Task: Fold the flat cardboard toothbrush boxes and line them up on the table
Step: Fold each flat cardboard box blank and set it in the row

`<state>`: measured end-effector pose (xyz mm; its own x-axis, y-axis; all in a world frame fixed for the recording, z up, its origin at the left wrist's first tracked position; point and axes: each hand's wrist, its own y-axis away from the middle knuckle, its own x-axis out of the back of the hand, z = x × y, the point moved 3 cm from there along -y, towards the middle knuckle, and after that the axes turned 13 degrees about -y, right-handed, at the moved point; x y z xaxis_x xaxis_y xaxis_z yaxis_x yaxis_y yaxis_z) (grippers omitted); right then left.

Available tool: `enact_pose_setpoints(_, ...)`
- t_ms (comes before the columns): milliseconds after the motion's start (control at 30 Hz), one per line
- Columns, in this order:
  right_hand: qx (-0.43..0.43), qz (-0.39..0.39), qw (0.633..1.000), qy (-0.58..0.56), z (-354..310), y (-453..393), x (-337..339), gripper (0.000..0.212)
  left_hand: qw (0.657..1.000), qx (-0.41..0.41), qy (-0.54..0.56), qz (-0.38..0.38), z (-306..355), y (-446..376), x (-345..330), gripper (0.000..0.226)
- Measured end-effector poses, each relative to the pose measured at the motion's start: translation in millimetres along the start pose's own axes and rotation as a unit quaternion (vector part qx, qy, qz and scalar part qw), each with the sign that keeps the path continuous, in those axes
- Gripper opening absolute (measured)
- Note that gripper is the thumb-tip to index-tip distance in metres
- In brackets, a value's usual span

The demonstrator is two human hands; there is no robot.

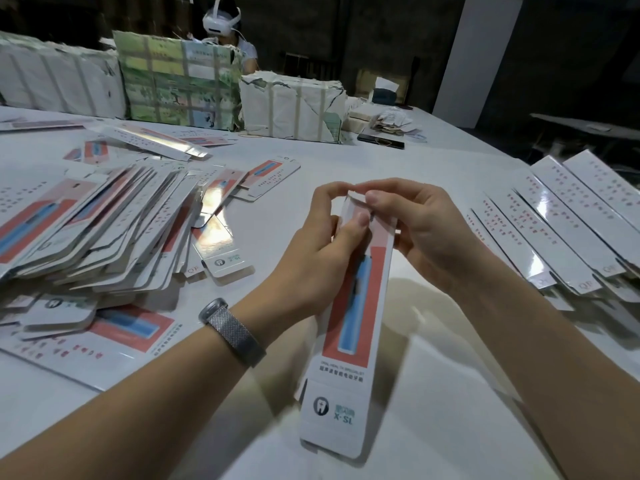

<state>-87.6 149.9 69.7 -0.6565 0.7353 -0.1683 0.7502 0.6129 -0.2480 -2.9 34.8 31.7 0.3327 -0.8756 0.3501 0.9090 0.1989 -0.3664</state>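
Cardboard toothbrush box (pixel 349 306), white with a red panel and a blue brush printed on it, is held above the table (pixel 398 161), its long axis running from the hands toward the camera. Both grips sit at its far end. Left hand (pixel 322 247) grasps that end from the left side — thumb laid across the printed face, fingers curled round behind, forefinger arched over the top edge. Right hand (pixel 412 226) pinches the small end flap at the top, fingertips meeting those of the left hand. The rest of the box hangs free below the hands; its near end, with a tooth logo and an open tab, is unsupported and casts a shadow on the table.

Left wrist carries a grey mesh wristband (pixel 232 330).

Loose heap of flat boxes (pixel 93 230) lies on the table to the left. Row of folded boxes (pixel 568 223) lies side by side at the right edge — well apart from the held one. Wrapped paper bundles (pixel 180 84) stand at the far side.
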Motion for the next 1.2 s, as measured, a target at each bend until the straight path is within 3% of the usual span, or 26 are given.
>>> enact_pose_setpoints(200, 0.065, 0.041, 0.995, 0.06, -4.5, 0.5, 2.9, 0.016, 1.0, -0.002, 0.006, -0.019, 0.0, 0.7, -1.5, 0.035)
enact_pose_setpoints(467, -0.013, 0.03, 0.999, 0.029, -2.9, -2.0, 7.8, 0.015, 0.999, 0.008, 0.023, -0.037, 2.5, 1.6, 1.4, 0.039)
enact_pose_setpoints(667, -0.035, -0.005, 0.999, 0.029, -8.5, -1.1, 12.6, 0.018, 0.998, 0.009, 0.051, -0.03, 5.8, 2.9, 1.6, 0.02)
enact_pose_setpoints(900, -0.047, -0.018, 0.999, 0.007, -5.3, 0.8, 3.2, 0.037, 0.997, 0.022, 0.071, 0.018, 4.2, 2.5, 5.3, 0.009)
enact_pose_setpoints(1200, -0.045, -0.024, 0.997, 0.054, 1.6, 2.1, -6.5, 0.029, 0.993, 0.031, 0.05, 0.103, 3.3, -3.1, 9.1, 0.015)
